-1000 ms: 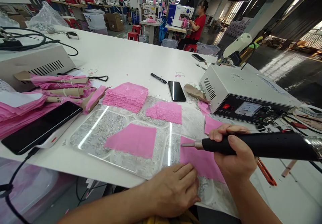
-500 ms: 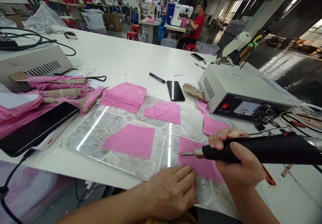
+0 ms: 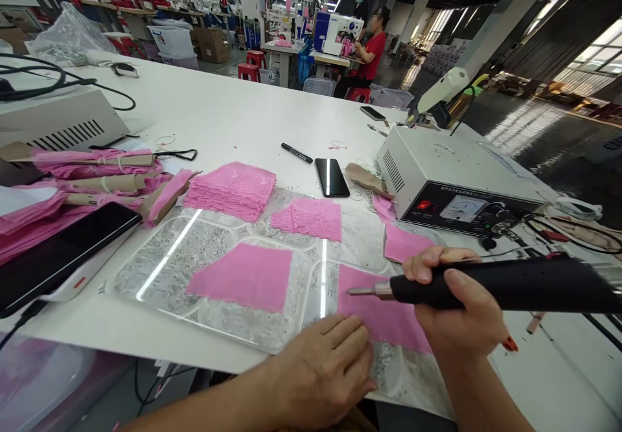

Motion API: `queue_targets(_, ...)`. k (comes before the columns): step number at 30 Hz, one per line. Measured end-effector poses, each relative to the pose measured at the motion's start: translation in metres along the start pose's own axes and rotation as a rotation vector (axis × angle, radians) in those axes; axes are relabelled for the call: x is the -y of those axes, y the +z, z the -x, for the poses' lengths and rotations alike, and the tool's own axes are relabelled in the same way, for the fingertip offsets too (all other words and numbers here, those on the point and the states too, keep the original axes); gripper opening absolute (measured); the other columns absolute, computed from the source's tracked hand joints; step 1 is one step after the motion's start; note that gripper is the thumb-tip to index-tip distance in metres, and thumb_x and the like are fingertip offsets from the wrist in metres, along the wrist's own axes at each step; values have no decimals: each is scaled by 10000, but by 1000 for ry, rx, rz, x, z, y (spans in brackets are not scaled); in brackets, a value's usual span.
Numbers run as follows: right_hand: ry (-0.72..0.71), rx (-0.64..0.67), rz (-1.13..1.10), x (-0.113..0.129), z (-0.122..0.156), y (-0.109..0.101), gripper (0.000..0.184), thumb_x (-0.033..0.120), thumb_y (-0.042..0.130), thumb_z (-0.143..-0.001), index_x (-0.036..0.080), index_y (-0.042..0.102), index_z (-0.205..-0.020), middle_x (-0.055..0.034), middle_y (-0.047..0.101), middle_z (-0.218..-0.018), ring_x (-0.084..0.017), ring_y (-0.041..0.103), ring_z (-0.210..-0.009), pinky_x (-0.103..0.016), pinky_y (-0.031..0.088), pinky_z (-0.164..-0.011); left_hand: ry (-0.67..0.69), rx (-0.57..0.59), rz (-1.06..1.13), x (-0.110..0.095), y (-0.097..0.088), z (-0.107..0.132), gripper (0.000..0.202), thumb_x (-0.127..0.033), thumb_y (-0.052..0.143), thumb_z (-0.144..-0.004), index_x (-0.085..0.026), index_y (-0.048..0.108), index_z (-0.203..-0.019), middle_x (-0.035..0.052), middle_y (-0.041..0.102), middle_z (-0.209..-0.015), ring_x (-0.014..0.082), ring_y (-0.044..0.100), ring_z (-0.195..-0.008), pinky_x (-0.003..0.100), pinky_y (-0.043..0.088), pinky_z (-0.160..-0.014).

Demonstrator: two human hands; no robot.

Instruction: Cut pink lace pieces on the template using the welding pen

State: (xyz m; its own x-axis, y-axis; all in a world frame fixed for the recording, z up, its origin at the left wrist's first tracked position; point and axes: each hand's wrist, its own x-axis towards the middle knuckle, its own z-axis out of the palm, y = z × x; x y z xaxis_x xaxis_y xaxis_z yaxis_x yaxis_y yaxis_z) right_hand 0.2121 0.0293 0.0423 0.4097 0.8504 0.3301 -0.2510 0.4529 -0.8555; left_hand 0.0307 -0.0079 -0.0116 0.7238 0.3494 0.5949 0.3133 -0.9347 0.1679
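Note:
My right hand (image 3: 461,302) is wrapped round a black hand tool (image 3: 515,284) with a pointed metal tip. That tip lies over a pink fabric piece (image 3: 389,320) near its left edge; whether it touches I cannot tell. At the same piece's near edge, my left hand (image 3: 325,370) has its fingers bent and together, their tips on the fabric; its thumb is mostly hidden. Left of it a single pink piece (image 3: 247,276) lies flat on a clear, scratched plastic sheet (image 3: 160,257). Behind are a lace-edged pink piece (image 3: 311,217) and a tall pink lace stack (image 3: 233,189).
A grey box with a dial (image 3: 461,179) stands at right, beside more pink fabric (image 3: 405,241). Phones (image 3: 332,177) and a marker (image 3: 296,153) lie behind. Bundled pink fabric (image 3: 97,163) and a larger phone (image 3: 68,250) are at left. A co-worker (image 3: 372,53) sits at a sewing machine.
The view has shifted slightly, so most things sit a little further left. The tool tip is slightly further in from the fabric's left edge. Both hands keep nearly the same pose.

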Motion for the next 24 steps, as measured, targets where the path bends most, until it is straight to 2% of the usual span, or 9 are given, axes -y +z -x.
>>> queue_targets(3, -113, -158, 15, 4, -9, -5, 67, 194, 593, -622, 193, 565, -682, 25, 522, -677, -90, 488, -522, -289, 447, -536, -125, -98, -22, 1, 2, 1, 269, -248, 523, -943, -46, 635, -1081, 166, 670, -1115, 282, 607, -1127, 424, 523, -983)
queue_targets(5, -145, -208, 33, 4, -12, -6, 75, 185, 599, -625, 194, 569, -693, 27, 525, -693, -93, 501, -543, -293, 452, -563, -170, -114, -48, 2, 4, 2, 290, -258, 518, -947, -50, 627, -1117, 179, 667, -1139, 303, 602, -1148, 462, 532, -968)
queue_targets(15, -112, -155, 78, -6, -10, -2, 103, 216, 648, -669, 200, 563, -725, 22, 539, -735, -105, 521, -569, -312, 467, -577, -206, -57, -82, 3, 6, 2, 310, -295, 483, -970, -87, 625, -1150, 157, 662, -1176, 302, 599, -1166, 483, 513, -995)
queue_targets(24, -108, -128, 78, -9, -11, -2, 98, 217, 661, -679, 203, 572, -718, 23, 553, -739, -102, 529, -571, -300, 471, -580, -195, -58, -96, 4, 6, 0, 312, -281, 452, -978, -75, 633, -1126, 155, 677, -1141, 298, 627, -1113, 489, 521, -980)
